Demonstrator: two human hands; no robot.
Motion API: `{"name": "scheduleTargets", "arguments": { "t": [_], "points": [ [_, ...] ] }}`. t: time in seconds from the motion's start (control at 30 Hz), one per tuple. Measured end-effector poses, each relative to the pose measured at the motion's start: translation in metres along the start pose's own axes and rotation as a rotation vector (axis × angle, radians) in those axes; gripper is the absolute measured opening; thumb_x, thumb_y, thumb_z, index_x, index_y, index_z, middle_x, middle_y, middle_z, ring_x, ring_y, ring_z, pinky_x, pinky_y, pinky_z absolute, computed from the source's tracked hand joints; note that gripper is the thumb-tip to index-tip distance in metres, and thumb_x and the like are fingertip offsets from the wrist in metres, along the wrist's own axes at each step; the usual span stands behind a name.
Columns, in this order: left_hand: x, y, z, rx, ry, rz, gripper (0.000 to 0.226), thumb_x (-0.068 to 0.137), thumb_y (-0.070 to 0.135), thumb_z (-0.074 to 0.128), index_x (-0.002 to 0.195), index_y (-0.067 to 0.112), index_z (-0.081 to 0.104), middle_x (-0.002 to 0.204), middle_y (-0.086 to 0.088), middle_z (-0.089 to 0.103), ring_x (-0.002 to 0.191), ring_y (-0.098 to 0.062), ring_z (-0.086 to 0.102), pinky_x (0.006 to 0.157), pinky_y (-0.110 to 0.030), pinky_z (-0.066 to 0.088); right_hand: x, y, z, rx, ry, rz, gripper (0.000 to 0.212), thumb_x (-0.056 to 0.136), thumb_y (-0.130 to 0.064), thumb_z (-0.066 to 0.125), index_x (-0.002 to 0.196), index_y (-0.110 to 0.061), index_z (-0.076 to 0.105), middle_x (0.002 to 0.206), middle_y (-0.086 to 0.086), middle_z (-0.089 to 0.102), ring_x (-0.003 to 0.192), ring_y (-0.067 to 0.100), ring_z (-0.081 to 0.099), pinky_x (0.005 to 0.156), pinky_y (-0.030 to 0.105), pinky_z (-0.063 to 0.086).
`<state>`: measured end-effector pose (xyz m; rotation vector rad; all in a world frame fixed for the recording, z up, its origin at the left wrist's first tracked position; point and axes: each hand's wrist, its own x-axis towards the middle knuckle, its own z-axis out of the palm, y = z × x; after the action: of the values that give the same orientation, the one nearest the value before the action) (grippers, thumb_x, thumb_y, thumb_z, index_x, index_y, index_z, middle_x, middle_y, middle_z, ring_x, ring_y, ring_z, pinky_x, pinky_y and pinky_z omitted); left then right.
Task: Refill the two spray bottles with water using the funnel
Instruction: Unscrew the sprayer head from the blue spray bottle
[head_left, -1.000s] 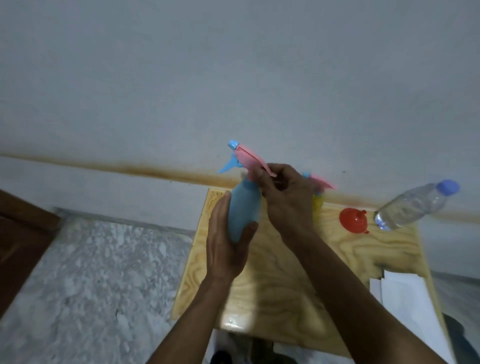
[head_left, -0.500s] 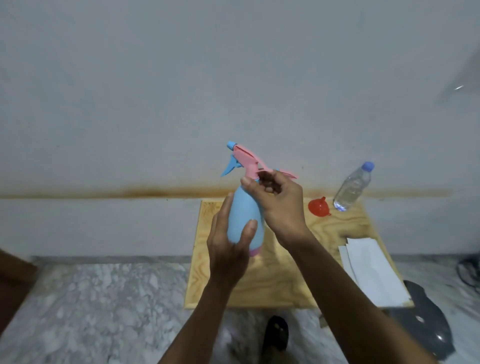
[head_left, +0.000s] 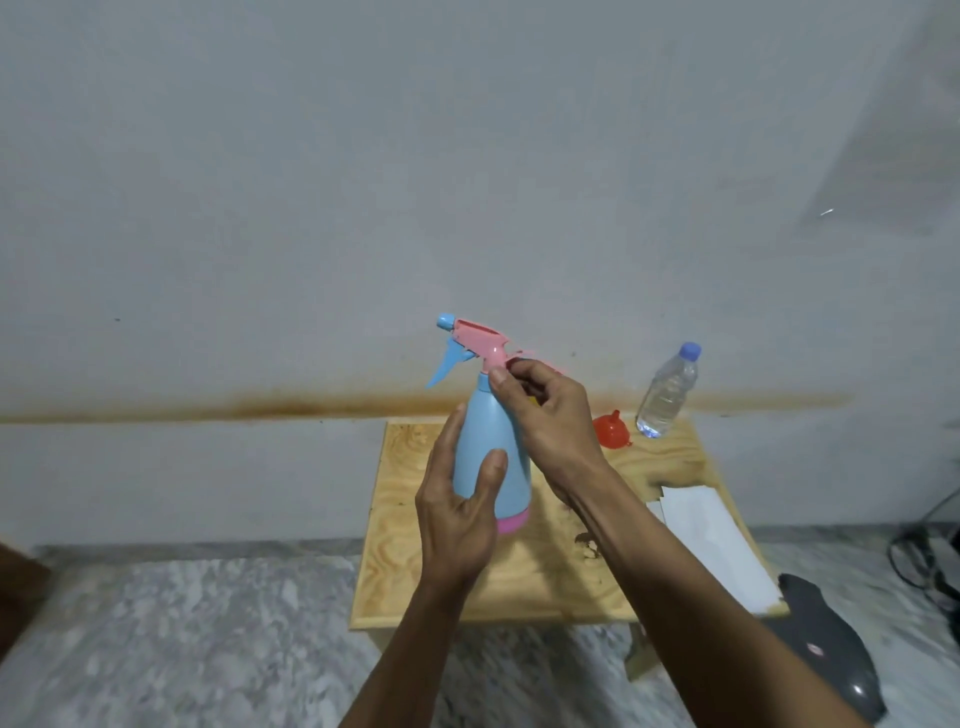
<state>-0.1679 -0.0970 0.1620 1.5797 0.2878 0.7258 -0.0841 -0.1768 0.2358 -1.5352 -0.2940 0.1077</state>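
The left hand (head_left: 457, 519) grips the body of the blue spray bottle (head_left: 493, 457), held upright above the wooden bench (head_left: 405, 571). The right hand (head_left: 550, 415) pinches its pink collar. The red funnel (head_left: 613, 428) and water bottle (head_left: 667, 392) stand at the bench's far side.

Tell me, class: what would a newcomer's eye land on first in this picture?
First, the blue spray bottle with its pink trigger head, held up mid-frame: the left hand grips its body while the right hand pinches its neck. Behind, on the wooden table, an orange funnel sits beside a clear water bottle.
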Motion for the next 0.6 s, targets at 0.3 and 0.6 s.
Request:
{"name": "scheduleTargets", "arguments": {
  "t": [0.3,0.6],
  "points": [
    [-0.014,-0.002,0.020,0.010,0.053,-0.079,0.056,0.085,0.057,0.064,0.139,0.048,0.050,0.140,0.013,0.058,0.126,-0.014,0.059,0.094,-0.052,0.057,-0.001,0.017,-0.018,0.063,-0.016,0.088,0.022,0.091,-0.036,0.072,0.105,-0.020,0.074,0.101,-0.002,0.075,0.097,0.015,0.070,0.088,0.036,0.057],
    [-0.010,0.009,0.029,-0.015,0.092,-0.116,0.048,0.089,0.047,0.065,0.134,0.051,0.051,0.134,0.026,0.059,0.122,-0.003,0.061,0.094,-0.045,0.058,0.009,0.023,-0.016,0.067,-0.011,0.034,0.017,0.093,-0.025,0.070,0.108,-0.018,0.074,0.098,-0.005,0.075,0.092,0.014,0.069,0.074,0.025,0.054]
  ]
}}
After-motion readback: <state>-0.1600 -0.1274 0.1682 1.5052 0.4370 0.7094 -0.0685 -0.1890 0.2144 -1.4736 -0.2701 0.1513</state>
